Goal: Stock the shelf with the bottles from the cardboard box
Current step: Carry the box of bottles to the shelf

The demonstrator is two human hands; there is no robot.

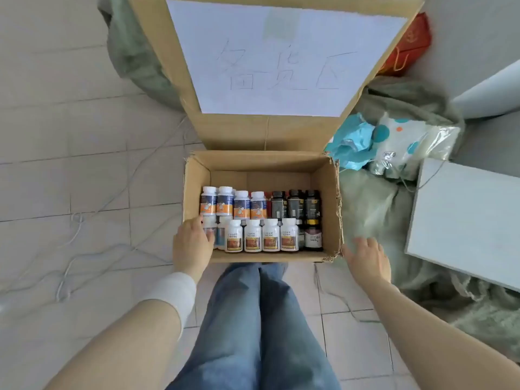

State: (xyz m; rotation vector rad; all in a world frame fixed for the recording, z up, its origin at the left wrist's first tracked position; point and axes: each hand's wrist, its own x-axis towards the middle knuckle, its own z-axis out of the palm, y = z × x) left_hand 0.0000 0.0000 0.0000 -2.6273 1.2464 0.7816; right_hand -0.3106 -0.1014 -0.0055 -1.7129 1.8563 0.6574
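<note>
An open cardboard box (326, 192) sits on the tiled floor in front of my legs. It holds several upright bottles: white ones with blue and orange labels (225, 204) at the back left, dark ones (295, 204) at the back right, white ones with brown labels (261, 235) in front. My left hand (192, 243) grips the box's left front corner, fingers curled over the rim against a bottle. My right hand (367, 258) hovers spread just right of the box's right front corner, holding nothing. No shelf is in view.
A larger cardboard box (230, 130) with a white handwritten sheet stands right behind. Green sacking (374, 209), blue plastic (351, 147) and a dotted packet (402, 142) lie to the right, beside a grey board (467, 220). Thin cords (76, 220) trail over the floor at left.
</note>
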